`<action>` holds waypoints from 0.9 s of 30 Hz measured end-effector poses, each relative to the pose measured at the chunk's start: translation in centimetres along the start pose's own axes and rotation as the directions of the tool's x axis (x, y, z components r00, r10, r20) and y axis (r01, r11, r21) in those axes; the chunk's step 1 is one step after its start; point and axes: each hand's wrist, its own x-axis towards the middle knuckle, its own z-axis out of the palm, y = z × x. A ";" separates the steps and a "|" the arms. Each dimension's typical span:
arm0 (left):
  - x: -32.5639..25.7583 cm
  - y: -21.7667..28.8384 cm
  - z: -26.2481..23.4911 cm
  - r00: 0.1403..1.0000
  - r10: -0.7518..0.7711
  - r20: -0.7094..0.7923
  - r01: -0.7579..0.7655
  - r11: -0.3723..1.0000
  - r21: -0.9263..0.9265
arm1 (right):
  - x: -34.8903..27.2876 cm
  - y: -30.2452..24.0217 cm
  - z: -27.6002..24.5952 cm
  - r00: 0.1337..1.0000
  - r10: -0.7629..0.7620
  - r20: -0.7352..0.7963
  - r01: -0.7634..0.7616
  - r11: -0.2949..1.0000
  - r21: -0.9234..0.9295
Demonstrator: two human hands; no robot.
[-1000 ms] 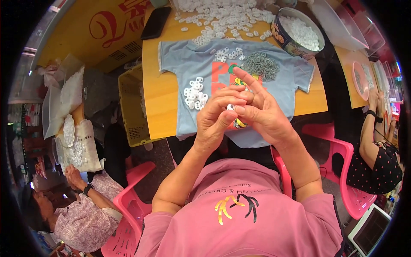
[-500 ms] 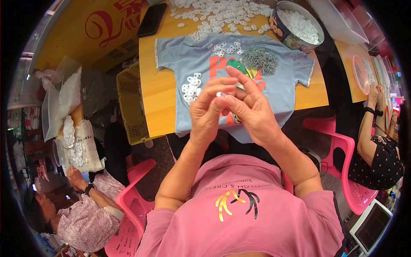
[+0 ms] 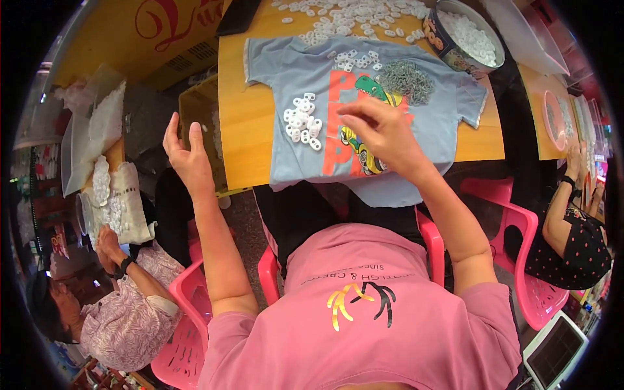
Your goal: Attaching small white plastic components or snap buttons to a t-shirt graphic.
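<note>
My left hand (image 3: 190, 159) is out to the left, past the table's edge, with its thumb and fingers apart. Just right of the thumb, a small blurred white piece (image 3: 204, 128) hangs in the air, touching nothing I can see. Over the printed front of a grey-blue T-shirt (image 3: 296, 166) hovers my right hand (image 3: 385, 133); its fingers are loosely bent, a gap shows before the thumb, and I see nothing between them. Left of it lies a heap of white oval two-holed pieces (image 3: 302, 121). Beyond it are a grey pile of small screws (image 3: 406, 82) and several white pieces (image 3: 354, 60).
More white pieces (image 3: 344, 23) are scattered at the table's far side, beside a round tin (image 3: 448, 49) full of them. A yellow crate (image 3: 195, 104) stands left of the table (image 3: 244, 143). Co-workers sit at both sides, near pink chairs (image 3: 530, 240). A dark phone (image 3: 237, 16) lies far left.
My hands have come apart. The left swung out leftward beyond the table and opened, and a white piece is now loose beside it. The right stayed over the shirt, slightly farther away.
</note>
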 end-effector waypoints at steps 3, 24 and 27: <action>-1.2 -0.3 0.8 0.996 0.032 0.078 -0.019 0.985 -0.172 | 0.5 -0.2 2.0 0.977 -0.205 0.051 0.211 0.940 -0.267; -10.1 8.8 7.4 0.897 0.326 0.298 -0.210 0.908 -0.362 | 3.4 0.8 -0.8 0.934 -0.355 -0.030 0.292 0.811 -0.508; -10.6 9.8 8.1 0.877 0.334 0.345 -0.173 0.890 -0.421 | 6.0 1.5 -2.3 0.956 -0.263 -0.129 0.106 0.723 -0.683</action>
